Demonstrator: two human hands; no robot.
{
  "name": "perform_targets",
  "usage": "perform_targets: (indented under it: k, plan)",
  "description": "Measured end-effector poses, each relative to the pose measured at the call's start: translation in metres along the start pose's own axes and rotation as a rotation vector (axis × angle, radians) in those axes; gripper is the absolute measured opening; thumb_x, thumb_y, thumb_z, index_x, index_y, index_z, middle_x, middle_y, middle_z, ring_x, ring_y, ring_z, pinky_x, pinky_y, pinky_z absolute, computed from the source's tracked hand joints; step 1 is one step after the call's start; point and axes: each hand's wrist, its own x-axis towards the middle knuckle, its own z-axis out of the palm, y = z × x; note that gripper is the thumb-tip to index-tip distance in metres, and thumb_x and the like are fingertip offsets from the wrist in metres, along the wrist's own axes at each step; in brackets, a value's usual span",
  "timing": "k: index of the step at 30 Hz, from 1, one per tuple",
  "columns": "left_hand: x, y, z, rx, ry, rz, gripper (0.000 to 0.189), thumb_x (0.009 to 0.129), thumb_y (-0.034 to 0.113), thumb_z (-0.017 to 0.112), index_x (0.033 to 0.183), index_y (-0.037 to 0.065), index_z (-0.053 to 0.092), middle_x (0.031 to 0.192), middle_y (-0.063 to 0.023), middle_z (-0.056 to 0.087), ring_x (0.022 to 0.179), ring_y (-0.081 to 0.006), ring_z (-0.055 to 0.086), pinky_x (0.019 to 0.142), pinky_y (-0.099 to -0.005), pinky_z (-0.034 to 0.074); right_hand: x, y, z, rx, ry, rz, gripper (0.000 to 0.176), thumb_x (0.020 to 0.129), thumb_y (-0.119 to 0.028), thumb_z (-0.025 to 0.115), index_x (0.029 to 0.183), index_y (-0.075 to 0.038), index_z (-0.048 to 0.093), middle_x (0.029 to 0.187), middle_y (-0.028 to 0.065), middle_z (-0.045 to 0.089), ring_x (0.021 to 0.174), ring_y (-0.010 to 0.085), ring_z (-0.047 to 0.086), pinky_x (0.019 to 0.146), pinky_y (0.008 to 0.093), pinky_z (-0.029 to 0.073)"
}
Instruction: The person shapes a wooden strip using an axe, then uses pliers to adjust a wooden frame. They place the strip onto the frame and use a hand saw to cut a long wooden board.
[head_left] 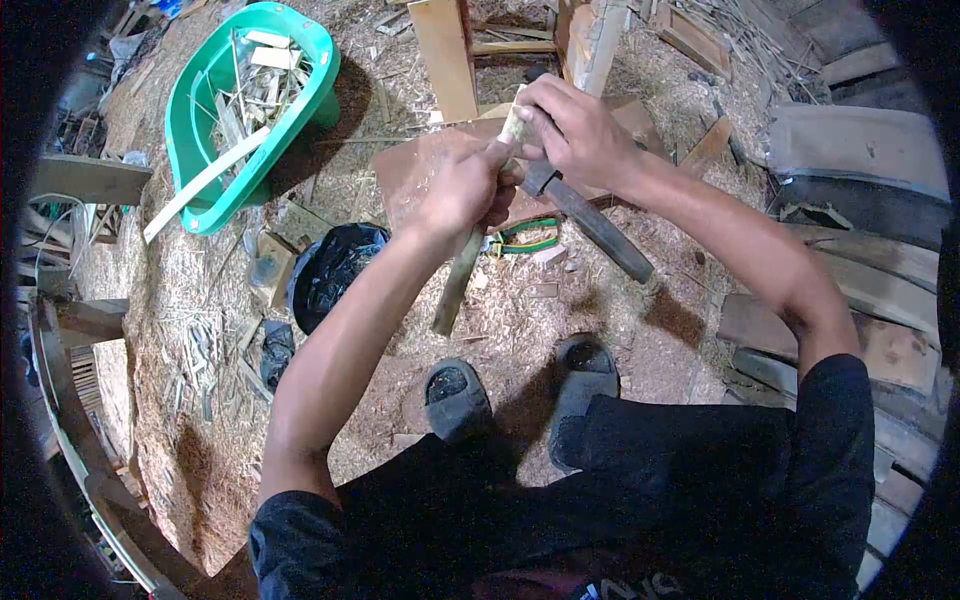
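While wooden strip [459,288] is gripped mid-length by left hand [468,190], upper end is pinched between fingers of right hand [572,130], nearer to that end. Left fingers are curled round strip. Long axis is slanted from right fingers, down and leftward, toward sandals [460,418]. Strip is held above shavings-strewn ground [510,310]; dark tool [603,234] is angled rightward, grip on it not discernible.

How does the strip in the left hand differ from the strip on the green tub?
The held strip looks dark towards its lower end; the tub strip is pale. The held strip is gripped in the left hand; the tub strip rests on the green tub. Both are long and narrow.
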Motion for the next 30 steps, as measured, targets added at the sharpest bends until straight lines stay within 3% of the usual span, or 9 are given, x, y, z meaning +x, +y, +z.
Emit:
perform_targets:
  k: [10,13,18,19,21,22,24,28,30]
  plan:
    - [0.006,-0.011,0.0,-0.035,0.029,0.039,0.031,0.106,0.034,0.043,0.104,0.008,0.06,0.067,0.0037,0.047,0.048,-0.0069,0.037,0.042,-0.0246,0.028,-0.005,0.003,0.006,0.037,0.004,0.083,0.013,0.094,-0.011,0.059,0.1,0.001,0.057,0.095,0.0196,0.058,0.087,0.0389,0.061,0.076,0.0436,0.051]
    - [0.023,-0.023,-0.028,0.127,0.046,0.037,0.03,0.106,0.034,0.042,0.105,0.009,0.059,0.07,0.0014,0.054,0.048,-0.0085,0.041,0.044,-0.0252,0.034,-0.019,0.006,0.004,0.004,0.057,0.021,0.032,0.094,-0.022,0.065,0.113,0.001,0.054,0.101,0.0197,0.056,0.091,0.0324,0.06,0.078,0.0406,0.05]
    - [0.036,-0.087,-0.08,0.791,0.117,-0.005,0.035,0.106,0.037,0.043,0.1,0.008,0.061,0.075,-0.0029,0.062,0.061,-0.0123,0.056,0.056,-0.0292,0.045,-0.114,0.031,0.012,-0.182,-0.525,0.638,0.058,0.088,-0.042,0.071,0.115,0.006,0.05,0.113,0.024,0.054,0.101,0.04,0.057,0.089,0.0467,0.047]
    - [0.046,-0.12,-0.09,0.804,0.126,0.1,0.034,0.105,0.035,0.047,0.098,0.005,0.061,0.075,-0.0046,0.063,0.069,-0.0142,0.061,0.059,-0.0327,0.047,-0.133,0.03,0.019,-0.202,-0.498,0.657,0.059,0.088,-0.041,0.071,0.116,0.006,0.05,0.113,0.0246,0.055,0.102,0.0401,0.058,0.089,0.0467,0.047]
    - [0.056,-0.158,-0.101,1.053,0.145,0.367,0.028,0.102,0.031,0.051,0.111,0.004,0.055,0.081,-0.0182,0.066,0.078,-0.0359,0.065,0.068,-0.0458,0.051,-0.168,0.026,0.032,-0.244,-0.448,0.708,0.059,0.087,-0.039,0.071,0.118,0.006,0.049,0.112,0.0258,0.056,0.104,0.0402,0.058,0.091,0.0469,0.047]
    - [0.053,-0.16,-0.09,1.11,0.176,0.412,0.03,0.1,0.031,0.052,0.115,0.005,0.052,0.085,-0.025,0.066,0.083,-0.0466,0.064,0.069,-0.052,0.051,-0.177,0.036,0.035,-0.203,-0.508,0.758,0.06,0.087,-0.037,0.071,0.121,0.007,0.048,0.11,0.0259,0.058,0.103,0.0389,0.06,0.09,0.0462,0.048]
    - [0.049,-0.152,-0.078,1.187,0.229,0.506,0.03,0.098,0.028,0.054,0.119,0.007,0.048,0.09,-0.0235,0.066,0.084,-0.0477,0.063,0.069,-0.0538,0.052,-0.175,0.055,0.036,-0.122,-0.626,0.846,0.062,0.087,-0.033,0.071,0.126,0.008,0.047,0.107,0.0262,0.061,0.101,0.0362,0.063,0.088,0.0448,0.05]
    - [0.049,-0.146,-0.087,1.27,0.228,0.655,0.032,0.094,0.027,0.059,0.119,0.01,0.048,0.104,-0.0187,0.063,0.081,-0.0475,0.064,0.067,-0.0537,0.052,-0.165,0.056,0.02,0.124,-0.569,0.863,0.067,0.083,-0.028,0.076,0.132,0.008,0.048,0.09,0.0145,0.068,0.073,0.0225,0.067,0.067,0.0383,0.055]
    - [0.051,-0.151,-0.094,1.316,0.173,0.564,0.033,0.093,0.027,0.06,0.12,0.011,0.049,0.109,-0.0158,0.06,0.087,-0.0444,0.064,0.07,-0.0514,0.053,-0.162,0.042,0.009,0.275,-0.508,0.959,0.062,0.087,-0.033,0.076,0.129,0.006,0.051,0.084,0.0074,0.066,0.061,0.0125,0.062,0.055,0.0294,0.051]
